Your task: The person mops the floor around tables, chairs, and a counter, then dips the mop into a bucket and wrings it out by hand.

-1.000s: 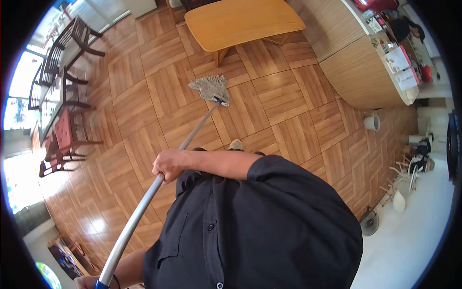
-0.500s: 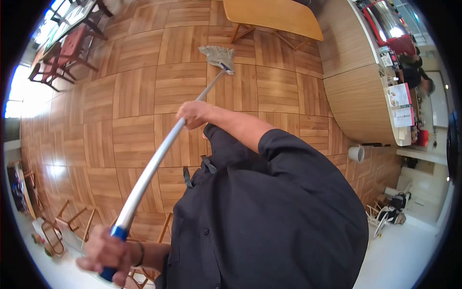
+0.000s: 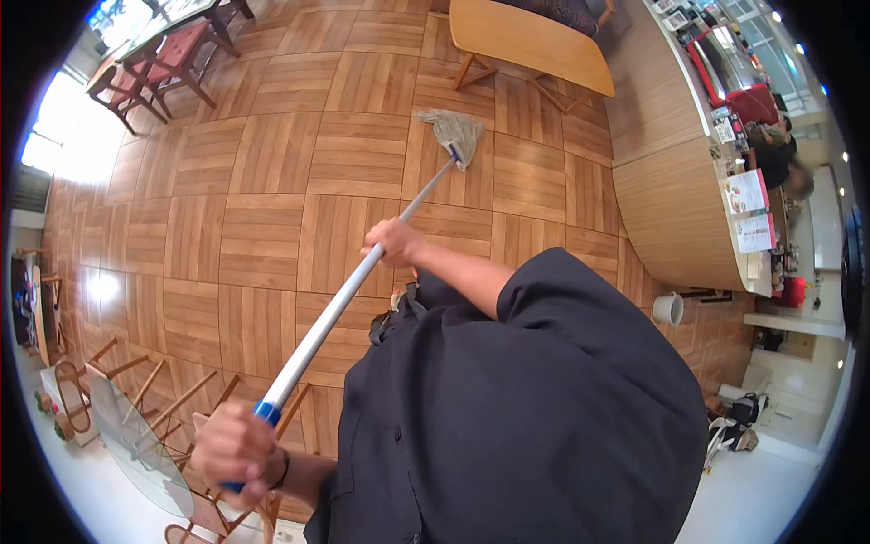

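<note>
Left hand (image 3: 237, 451) and right hand (image 3: 394, 243) wrap round the mop handle (image 3: 317, 328). The mop head (image 3: 458, 132), near the table's (image 3: 535, 50) edge, works best flat.

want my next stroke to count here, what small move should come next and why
Probably push the string mop head slightly toward the wooden table: it rests on the parquet-patterned floor just short of the table's legs, while the left hand grips the blue handle end and the right hand grips the pole lower down.

Mop handle (image 3: 319, 331) partly hidden under left grip (image 3: 237, 447) and right grip (image 3: 392, 243); paper sheets (image 3: 745, 192) too small to read
</note>
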`<action>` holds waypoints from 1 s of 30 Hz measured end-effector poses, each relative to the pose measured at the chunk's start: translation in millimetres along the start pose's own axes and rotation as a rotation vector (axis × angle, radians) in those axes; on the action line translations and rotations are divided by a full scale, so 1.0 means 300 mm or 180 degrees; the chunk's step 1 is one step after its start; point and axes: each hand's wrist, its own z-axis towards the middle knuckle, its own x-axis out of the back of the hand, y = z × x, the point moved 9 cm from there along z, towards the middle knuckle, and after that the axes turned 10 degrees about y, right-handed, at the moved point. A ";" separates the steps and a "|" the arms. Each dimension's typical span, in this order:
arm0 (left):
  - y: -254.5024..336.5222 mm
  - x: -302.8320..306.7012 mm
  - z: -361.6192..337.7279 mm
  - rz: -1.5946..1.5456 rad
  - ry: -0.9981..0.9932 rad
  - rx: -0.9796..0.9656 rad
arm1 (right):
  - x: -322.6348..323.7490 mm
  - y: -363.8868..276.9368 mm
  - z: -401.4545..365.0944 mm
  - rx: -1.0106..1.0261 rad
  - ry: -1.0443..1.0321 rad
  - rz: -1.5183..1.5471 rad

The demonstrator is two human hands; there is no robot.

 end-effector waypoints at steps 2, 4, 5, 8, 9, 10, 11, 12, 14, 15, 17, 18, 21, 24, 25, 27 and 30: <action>0.150 0.043 -0.080 0.0138 0.0221 -0.0238 | -0.068 -0.162 -0.002 0.0193 -0.0126 0.0322; 0.278 0.053 -0.138 0.0266 0.0597 -0.0422 | -0.136 -0.289 -0.017 0.0517 -0.0515 0.0435; 0.329 0.039 -0.157 0.0341 0.0851 -0.0495 | -0.166 -0.337 -0.024 0.0688 -0.0700 0.0478; 0.421 -0.005 -0.158 0.0355 0.1100 -0.0654 | -0.233 -0.396 -0.065 0.0977 -0.0893 0.0920; 0.420 -0.021 -0.149 0.0321 0.1098 -0.0685 | -0.230 -0.411 -0.069 0.0921 -0.1156 0.0774; 0.412 -0.013 -0.158 0.0126 0.1585 -0.1056 | -0.243 -0.390 -0.067 0.0846 -0.1268 0.0701; 0.387 -0.001 -0.165 0.0199 0.1622 -0.1011 | -0.251 -0.365 -0.062 0.0757 -0.1373 0.0636; 0.364 0.013 -0.159 0.0272 0.1652 -0.0958 | -0.220 -0.345 -0.044 0.0713 -0.1285 0.0667; 0.298 0.025 -0.153 0.0212 0.1719 -0.1062 | -0.151 -0.291 0.000 0.0614 -0.1096 0.0746; 0.248 0.004 -0.107 0.0237 0.1627 -0.0979 | -0.123 -0.246 0.019 0.0612 -0.1021 0.0717; 0.140 -0.047 0.001 0.0294 0.1438 -0.0814 | -0.051 -0.142 0.060 0.0611 -0.0871 0.0666; 0.075 -0.071 0.056 0.0294 0.1333 -0.0714 | -0.009 -0.073 0.081 0.0561 -0.0776 0.0663; -0.164 -0.069 0.151 0.0134 0.1426 -0.0733 | 0.143 0.182 0.161 0.0429 -0.0610 0.0523; -0.507 -0.185 0.295 0.0559 0.1666 -0.0392 | 0.331 0.549 0.228 0.0039 -0.0671 0.0100; -0.632 -0.234 0.338 0.0699 0.1803 -0.0216 | 0.419 0.671 0.251 -0.0065 -0.0716 -0.0292; -0.895 -0.361 0.456 0.0320 0.1627 0.0205 | 0.602 0.939 0.277 -0.0355 -0.0700 -0.1004; -1.257 -0.526 0.567 0.0588 0.1112 0.1001 | 0.869 1.282 0.253 -0.1147 -0.0448 -0.1990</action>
